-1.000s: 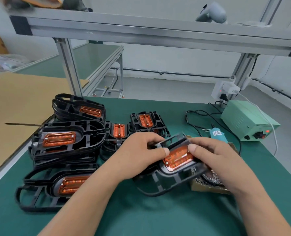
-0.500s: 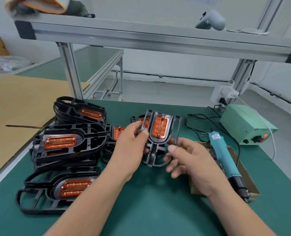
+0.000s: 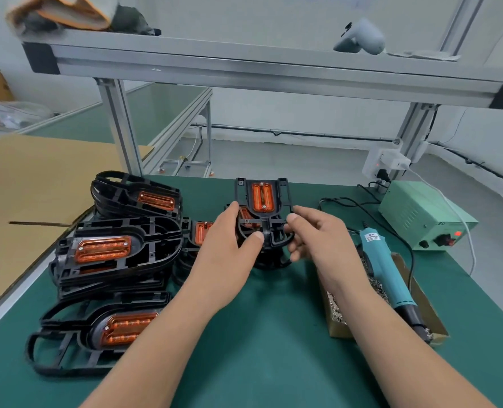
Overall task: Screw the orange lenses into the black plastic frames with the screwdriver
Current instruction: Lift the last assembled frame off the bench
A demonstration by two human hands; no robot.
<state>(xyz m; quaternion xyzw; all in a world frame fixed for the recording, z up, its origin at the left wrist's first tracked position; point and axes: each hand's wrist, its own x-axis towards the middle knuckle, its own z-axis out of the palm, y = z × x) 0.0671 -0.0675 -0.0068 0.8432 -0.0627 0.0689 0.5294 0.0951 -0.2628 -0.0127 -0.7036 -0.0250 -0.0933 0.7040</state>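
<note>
Two hands: both are mine, and both are on a single black frame raised above the green surface (image 3: 273,354) in the middle of the picture.
Left hand (image 3: 229,245): the thumb and fingers pinch the held frame (image 3: 273,229) at its lower left.
Right hand (image 3: 318,237): the thumb and curled fingers close lightly on the frame's lower right edge.
Held frame: one, upright and facing me, rounded end down.
Orange lens (image 3: 262,198): one, seated in the frame's upper half with its long side vertical and a small metal dot at each end.
Other lenses in view: five.
- One is on the upper-left pile (image 3: 126,191).
- One is on the middle-left pile (image 3: 153,245).
- One is in the lower-left frame (image 3: 76,328).
- Two are partly hidden behind my left hand, on a centre pile (image 3: 191,248).
Frames in the piles: stacked too tightly for me to count.
Screwdriver (image 3: 384,266): one, teal, right of centre. It lies across the cardboard box with its dark tip toward the lower right, and neither hand is on it.
Cardboard box (image 3: 340,326): one, holding loose silver screws.
Green power unit (image 3: 418,210): one, right edge, with a red light showing.
Shelf rail (image 3: 244,69): one, across the top, with a white controller (image 3: 359,38) on it.
</note>
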